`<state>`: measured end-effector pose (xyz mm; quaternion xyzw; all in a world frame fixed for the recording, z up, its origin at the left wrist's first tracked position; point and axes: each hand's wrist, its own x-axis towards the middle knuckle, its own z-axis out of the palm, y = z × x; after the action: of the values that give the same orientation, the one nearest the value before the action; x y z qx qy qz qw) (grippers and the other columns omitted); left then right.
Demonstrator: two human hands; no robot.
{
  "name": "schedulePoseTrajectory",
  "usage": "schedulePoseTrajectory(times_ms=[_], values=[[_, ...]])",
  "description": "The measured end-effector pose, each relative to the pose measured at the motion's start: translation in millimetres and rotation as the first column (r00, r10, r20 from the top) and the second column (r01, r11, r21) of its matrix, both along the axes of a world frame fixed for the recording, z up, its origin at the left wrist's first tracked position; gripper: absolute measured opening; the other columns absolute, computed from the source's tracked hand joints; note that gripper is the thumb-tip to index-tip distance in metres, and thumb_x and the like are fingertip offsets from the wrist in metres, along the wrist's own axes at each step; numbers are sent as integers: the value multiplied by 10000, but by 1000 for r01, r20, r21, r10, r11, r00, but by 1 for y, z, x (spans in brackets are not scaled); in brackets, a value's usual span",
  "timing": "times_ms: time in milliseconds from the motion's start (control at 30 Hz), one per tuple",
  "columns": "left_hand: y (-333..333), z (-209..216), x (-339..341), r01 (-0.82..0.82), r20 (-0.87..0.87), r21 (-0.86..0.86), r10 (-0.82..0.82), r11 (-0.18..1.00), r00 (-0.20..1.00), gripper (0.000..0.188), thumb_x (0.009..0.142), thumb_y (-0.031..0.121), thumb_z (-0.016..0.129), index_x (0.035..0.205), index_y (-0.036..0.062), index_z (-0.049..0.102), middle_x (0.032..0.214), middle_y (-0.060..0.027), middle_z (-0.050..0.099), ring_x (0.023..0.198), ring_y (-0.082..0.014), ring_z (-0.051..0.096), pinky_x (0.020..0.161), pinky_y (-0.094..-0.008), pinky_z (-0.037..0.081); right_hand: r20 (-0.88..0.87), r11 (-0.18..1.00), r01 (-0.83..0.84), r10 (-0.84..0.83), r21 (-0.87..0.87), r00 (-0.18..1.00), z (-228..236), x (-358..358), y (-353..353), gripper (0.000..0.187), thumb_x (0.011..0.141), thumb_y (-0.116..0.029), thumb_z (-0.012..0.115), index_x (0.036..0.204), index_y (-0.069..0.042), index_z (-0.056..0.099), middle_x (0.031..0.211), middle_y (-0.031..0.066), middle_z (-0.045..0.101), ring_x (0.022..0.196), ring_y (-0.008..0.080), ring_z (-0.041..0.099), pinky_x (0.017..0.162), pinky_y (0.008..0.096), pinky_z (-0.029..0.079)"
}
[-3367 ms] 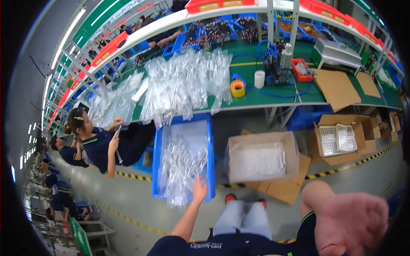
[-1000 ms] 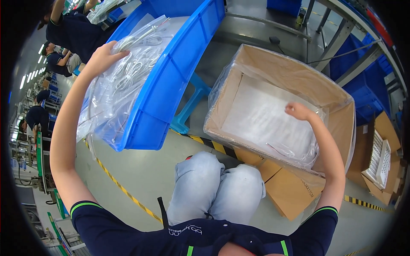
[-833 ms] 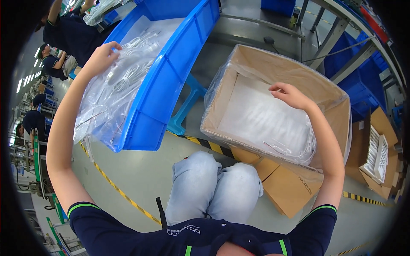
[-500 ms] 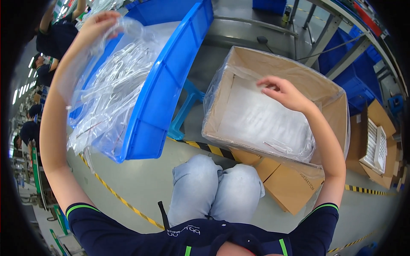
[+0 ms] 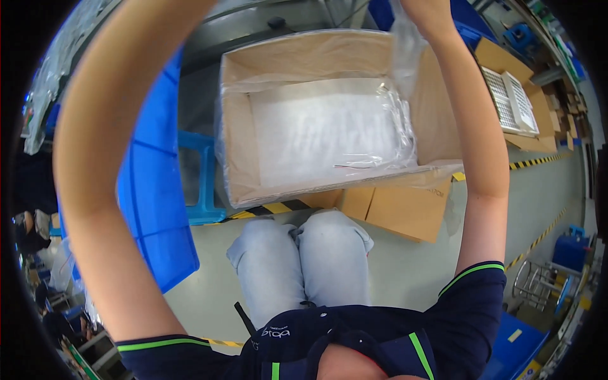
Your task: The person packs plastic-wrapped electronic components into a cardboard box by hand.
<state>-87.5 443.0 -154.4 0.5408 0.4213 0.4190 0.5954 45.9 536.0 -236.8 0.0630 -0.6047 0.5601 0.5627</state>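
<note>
My left forearm [image 5: 95, 139] reaches up past the upper edge, and the hand itself is out of the picture. At the top right, my right hand [image 5: 429, 14] is partly cut off. Clear plastic [image 5: 406, 47] hangs gathered from it over the far right part of an open cardboard box [image 5: 443, 120]; its fingertips are hidden. Clear plastic also lines the box. Inside lies a whitish, translucent layer [image 5: 323, 126], with clear bags [image 5: 402, 126] along its right side and a thin dark strand near the front.
A blue crate [image 5: 152, 190] stands left of the box, partly behind my left arm. Between them is a light-blue stool [image 5: 206, 171]. A flat carton [image 5: 402, 209] lies before the box. At right, another carton [image 5: 487, 54] holds white trays [image 5: 510, 101]. Striped tape [image 5: 535, 163] marks the floor.
The view has swung right. My left hand, which held clear plastic over the crate, has left the picture. My right hand has moved from above the box's inside to its far right, beside hanging plastic.
</note>
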Motion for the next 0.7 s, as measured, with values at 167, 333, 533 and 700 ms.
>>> schedulePoseTrajectory(times_ms=[167,333,533,700], values=[[45,-170,21,-370,-329,232,430,900,840,638,869,574,282,1231,74,443,1113,-152,540,1014,-252,529,855,-357,424,504,877,309,-91,-367,859,-83,39,30,303,866,-216,529,1083,-11,475,860,88,581,753,177,585,695,282,476],[-11,-324,56,471,45,-446,-507,761,861,455,782,406,570,1121,105,526,967,-65,579,925,-152,527,820,-335,387,523,762,394,-87,-513,848,-186,44,17,217,897,-203,452,966,3,454,778,107,601,661,195,601,635,312,497],[-41,-367,72,351,-131,-811,-730,468,671,347,709,260,635,973,47,559,894,-83,603,766,-199,580,645,-315,451,766,674,383,-619,631,-173,-222,81,8,342,763,-48,543,1029,32,342,803,219,584,759,329,612,657,398,493],[-36,-378,76,409,-906,-307,-396,860,152,290,719,158,564,969,12,547,975,-171,588,925,-293,577,734,-396,470,901,997,37,-51,74,-431,-233,104,11,384,734,-64,588,1056,-16,385,847,226,594,800,343,605,723,416,482]])
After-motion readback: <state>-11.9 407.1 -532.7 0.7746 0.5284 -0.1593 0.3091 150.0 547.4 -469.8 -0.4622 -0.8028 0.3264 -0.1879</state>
